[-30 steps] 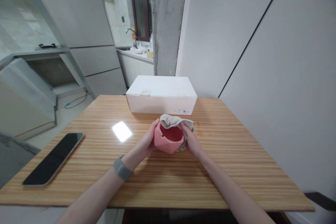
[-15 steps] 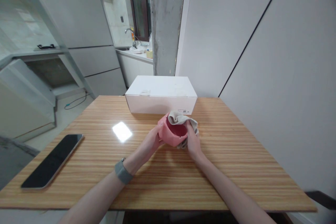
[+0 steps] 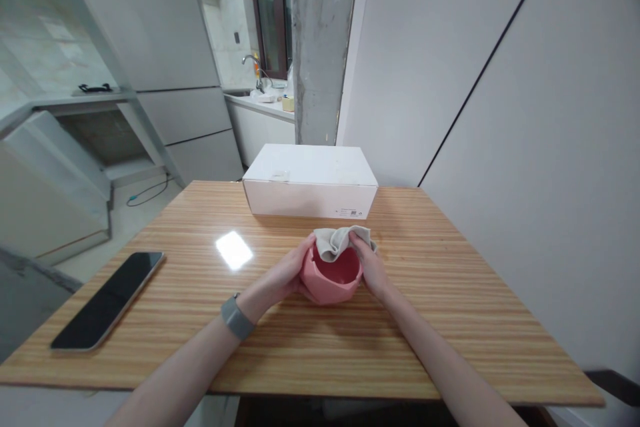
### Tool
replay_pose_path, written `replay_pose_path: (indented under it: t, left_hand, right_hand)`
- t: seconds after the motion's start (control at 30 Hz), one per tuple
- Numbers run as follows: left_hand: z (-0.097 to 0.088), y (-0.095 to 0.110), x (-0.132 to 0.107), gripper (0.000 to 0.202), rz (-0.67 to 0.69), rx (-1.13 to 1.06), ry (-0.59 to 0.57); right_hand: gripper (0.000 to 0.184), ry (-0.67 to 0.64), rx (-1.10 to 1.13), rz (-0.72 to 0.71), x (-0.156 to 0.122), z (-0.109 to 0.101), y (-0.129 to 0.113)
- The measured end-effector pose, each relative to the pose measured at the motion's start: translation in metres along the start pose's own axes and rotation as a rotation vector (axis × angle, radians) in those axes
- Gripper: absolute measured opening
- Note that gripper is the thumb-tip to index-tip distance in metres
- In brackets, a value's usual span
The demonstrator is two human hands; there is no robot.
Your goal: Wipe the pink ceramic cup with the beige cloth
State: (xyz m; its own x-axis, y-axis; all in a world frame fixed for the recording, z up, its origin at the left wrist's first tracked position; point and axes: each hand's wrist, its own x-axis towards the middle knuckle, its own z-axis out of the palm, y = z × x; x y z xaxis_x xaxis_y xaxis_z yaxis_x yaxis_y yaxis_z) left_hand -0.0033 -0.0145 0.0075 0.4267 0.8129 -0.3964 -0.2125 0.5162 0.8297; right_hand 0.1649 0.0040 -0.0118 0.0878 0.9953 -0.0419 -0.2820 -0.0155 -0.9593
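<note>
A pink faceted bowl (image 3: pixel 327 290) is tipped slightly over the middle of the table, its hollow inside showing. My left hand (image 3: pixel 293 270) grips its left side, thumb near the rim; a grey watch band circles that wrist. In my right hand (image 3: pixel 369 261) is a light grey cloth (image 3: pixel 333 240), pinched at the bowl's far right rim. Part of the cloth drapes over the far edge into the opening. Whether the bowl's underside touches the table I cannot tell.
A white box (image 3: pixel 310 197) stands at the table's back edge, just beyond my hands. On the left lies a dark-screened phone or tablet (image 3: pixel 107 303). The wood-grain table (image 3: pixel 450 320) has a white wall along its right side.
The bowl has come nearer to me and shows more of its side. My right hand has shifted the cloth leftward across the far rim. The camera view has moved slightly.
</note>
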Motion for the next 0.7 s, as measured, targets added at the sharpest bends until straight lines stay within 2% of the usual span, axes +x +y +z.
replay_pose_path:
  t: [0.13, 0.27, 0.33, 0.43, 0.57, 0.63, 0.7]
  left_hand:
    - [0.0, -0.003, 0.003, 0.056, 0.076, 0.014, 0.102]
    - [0.0, -0.002, 0.004, 0.055, 0.111, -0.042, 0.133]
    - [0.002, 0.001, 0.003, 0.055, 0.139, -0.08, 0.131]
    - [0.007, 0.004, -0.001, 0.05, 0.231, -0.164, 0.118]
    - [0.017, 0.005, -0.006, 0.049, 0.385, -0.266, 0.077]
    - [0.021, 0.004, -0.008, 0.051, 0.428, -0.293, 0.012]
    - [0.023, 0.003, -0.008, 0.049, 0.426, -0.298, -0.043]
  right_hand:
    - [0.041, -0.039, 0.0, 0.016, -0.002, 0.001, -0.007]
    - [0.043, -0.009, -0.008, -0.016, -0.005, 0.002, -0.009]
    - [0.044, 0.02, -0.011, -0.083, -0.009, 0.006, -0.005]
    - [0.045, 0.06, -0.066, -0.29, -0.02, 0.016, 0.005]
    - [0.049, 0.039, -0.132, -0.524, -0.032, 0.032, 0.017]
    - [0.051, 0.062, -0.131, -0.568, -0.033, 0.035, 0.017]
    - [0.049, 0.151, -0.118, -0.534, -0.029, 0.032, 0.013]
